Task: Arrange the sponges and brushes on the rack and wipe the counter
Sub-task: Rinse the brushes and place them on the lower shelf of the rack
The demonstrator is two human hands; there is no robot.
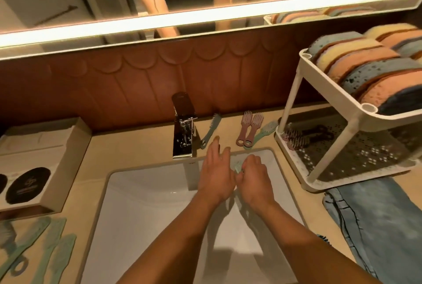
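Observation:
Both my hands are over the back of the white sink (141, 194). My right hand (257, 180) grips a pale green brush (237, 166), mostly hidden by the fingers. My left hand (217, 174) is beside it with straight fingers reaching toward the counter. Behind the sink lie a green brush (210, 132), two pink brushes (247, 129) and another green brush (265, 132). The white two-tier rack (294, 92) stands at right, with several sponges (356, 67) on top and brushes (296, 138) on its lower shelf.
A chrome tap (182, 128) stands behind the sink. A tissue box (41, 158) sits at left, with several green brushes (45, 247) in front of it. A blue denim cloth (374, 222) lies on the beige counter (127, 146) at right. A mirror runs above.

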